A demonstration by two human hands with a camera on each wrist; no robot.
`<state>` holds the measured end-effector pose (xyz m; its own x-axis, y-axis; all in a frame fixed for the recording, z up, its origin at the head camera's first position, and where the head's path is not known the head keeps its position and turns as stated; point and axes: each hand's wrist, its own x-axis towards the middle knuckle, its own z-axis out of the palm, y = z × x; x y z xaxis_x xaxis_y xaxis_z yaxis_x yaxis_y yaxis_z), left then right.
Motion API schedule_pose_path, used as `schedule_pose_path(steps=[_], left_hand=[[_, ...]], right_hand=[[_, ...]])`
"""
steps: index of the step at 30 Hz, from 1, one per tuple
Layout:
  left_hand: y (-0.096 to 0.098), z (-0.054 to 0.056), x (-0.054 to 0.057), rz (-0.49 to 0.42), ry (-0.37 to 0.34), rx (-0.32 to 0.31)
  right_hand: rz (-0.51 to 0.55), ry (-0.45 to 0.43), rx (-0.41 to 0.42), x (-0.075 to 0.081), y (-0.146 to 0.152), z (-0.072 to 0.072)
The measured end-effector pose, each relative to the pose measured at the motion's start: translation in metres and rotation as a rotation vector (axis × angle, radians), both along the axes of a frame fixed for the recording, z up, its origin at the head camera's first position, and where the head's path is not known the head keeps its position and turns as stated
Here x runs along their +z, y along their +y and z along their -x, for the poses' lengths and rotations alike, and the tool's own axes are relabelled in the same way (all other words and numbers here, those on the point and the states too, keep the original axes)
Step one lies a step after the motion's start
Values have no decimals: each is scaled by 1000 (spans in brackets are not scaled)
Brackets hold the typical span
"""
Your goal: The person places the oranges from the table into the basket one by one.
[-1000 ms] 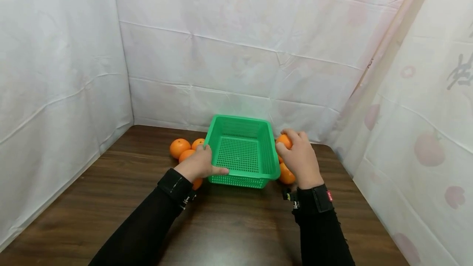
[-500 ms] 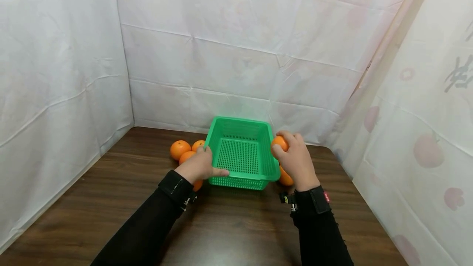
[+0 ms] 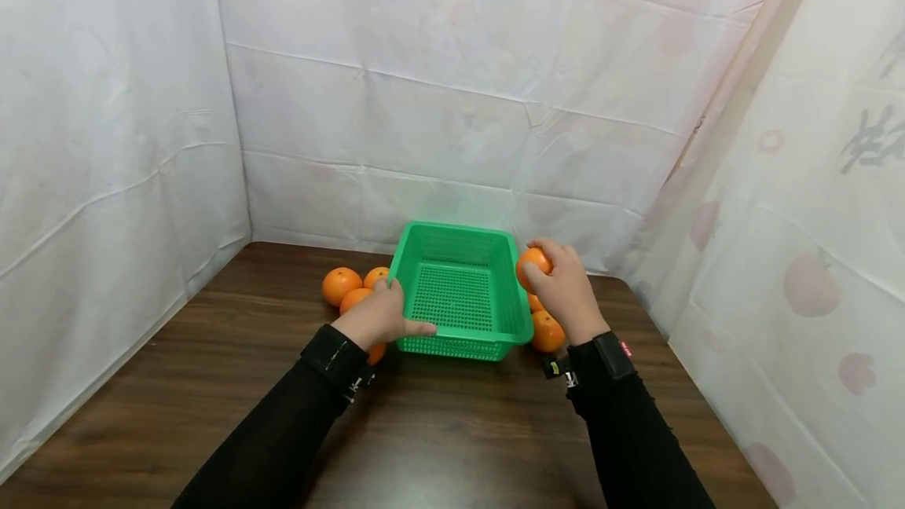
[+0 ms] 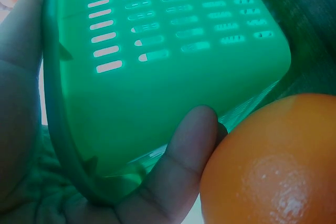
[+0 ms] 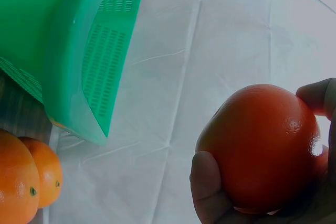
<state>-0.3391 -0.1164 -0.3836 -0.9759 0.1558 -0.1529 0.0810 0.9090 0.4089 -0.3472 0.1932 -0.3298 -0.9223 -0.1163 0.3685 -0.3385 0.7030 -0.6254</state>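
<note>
A green plastic basket (image 3: 488,336) with slotted walls stands on the table. My left hand (image 3: 378,316) grips its rim at the near left corner, one digit along the rim and other fingers (image 4: 191,135) against the outer wall. In my right hand (image 3: 571,297) is an orange (image 3: 533,267), pinched between thumb and fingers, close beside the basket's right rim. The right wrist view shows this held orange (image 5: 260,148) apart from the basket wall. Below the right hand, more oranges (image 3: 547,331) lie against the basket's right side.
Several oranges (image 3: 341,286) cluster left of the basket, partly hidden by the left hand; one orange (image 4: 278,166) sits right by its fingers. White cloth walls (image 3: 382,116) enclose the dark wooden table (image 3: 438,430) at the back and sides.
My right hand has raised the orange from the right-hand group and brought it slightly left, to the basket's rim. The left hand and basket have kept their place.
</note>
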Motion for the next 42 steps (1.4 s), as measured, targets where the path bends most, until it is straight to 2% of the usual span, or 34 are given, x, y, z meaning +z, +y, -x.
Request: schedule_pose_path(steps=[14,24,31,42], left_hand=[[-1,-2,-2,-13,3,-7],[-2,-1,-1,-17,-4,3],[-2,-1,-2,-11,-6,7],[-3,0,-3,-27,38,-18]], right_hand=[[-37,-113,12,1,-2,8],[-102,-94,32,5,-7,8],[-146,-122,36,4,-10,6],[-181,-141,45,3,-15,3]])
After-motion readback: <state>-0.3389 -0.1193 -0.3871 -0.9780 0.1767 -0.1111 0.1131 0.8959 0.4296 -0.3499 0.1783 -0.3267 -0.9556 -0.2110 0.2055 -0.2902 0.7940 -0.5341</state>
